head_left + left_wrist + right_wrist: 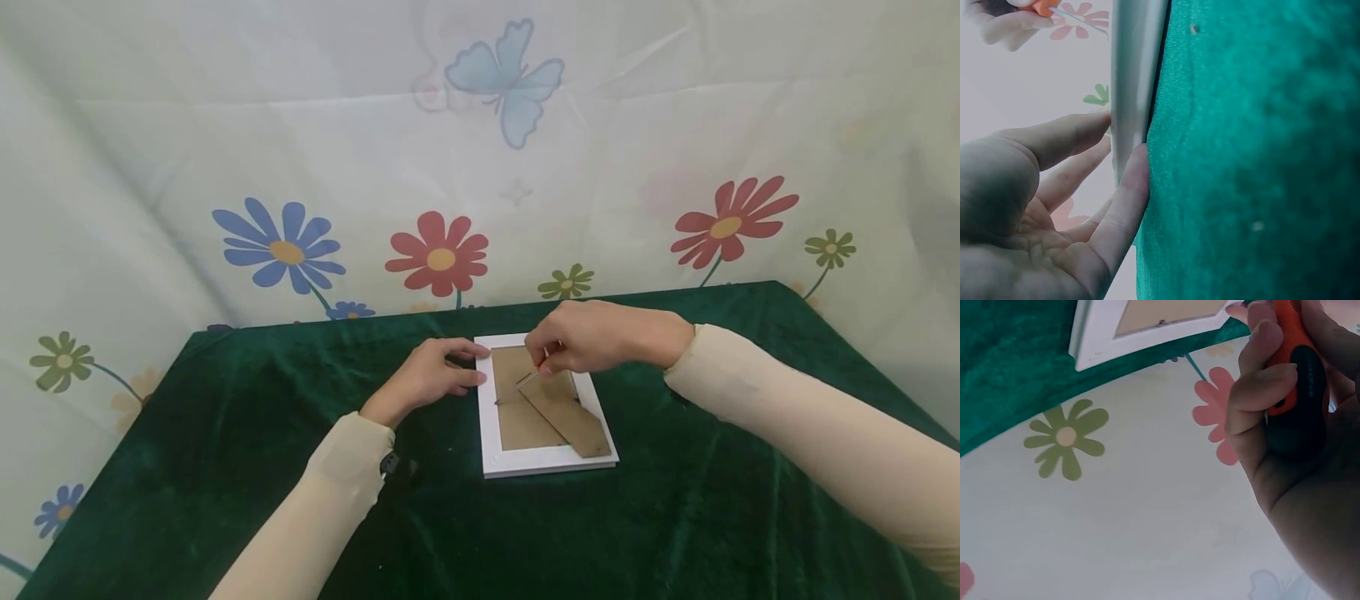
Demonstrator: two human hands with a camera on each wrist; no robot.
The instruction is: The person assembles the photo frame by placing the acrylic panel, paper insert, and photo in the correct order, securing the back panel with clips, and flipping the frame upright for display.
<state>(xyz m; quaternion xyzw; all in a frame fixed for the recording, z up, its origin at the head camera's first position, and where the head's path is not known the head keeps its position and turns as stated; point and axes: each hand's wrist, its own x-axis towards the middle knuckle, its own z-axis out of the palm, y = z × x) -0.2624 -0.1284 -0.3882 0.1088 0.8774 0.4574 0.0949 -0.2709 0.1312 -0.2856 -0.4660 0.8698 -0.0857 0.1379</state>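
A white picture frame [489, 425] lies face down on the table, its brown backing board [521, 429] upward. The hinged stand [588, 429] slants over the lower right corner. My left hand [431, 371] holds the frame's left edge between thumb and fingers. In my right hand [592, 337], above the backing, is a screwdriver [1307, 394] with an orange and black handle, the fingers curled round it. Its thin metal shaft points down left, toward a small dark tab [497, 403] at the backing's left edge. Whether the tip touches the tab I cannot tell.
Dark green velvet cloth [690, 517] covers the table around the frame. Behind the far edge hangs a pale curtain [615, 183] printed with flowers and a butterfly. A small dark object [389, 463] shows by the left cuff.
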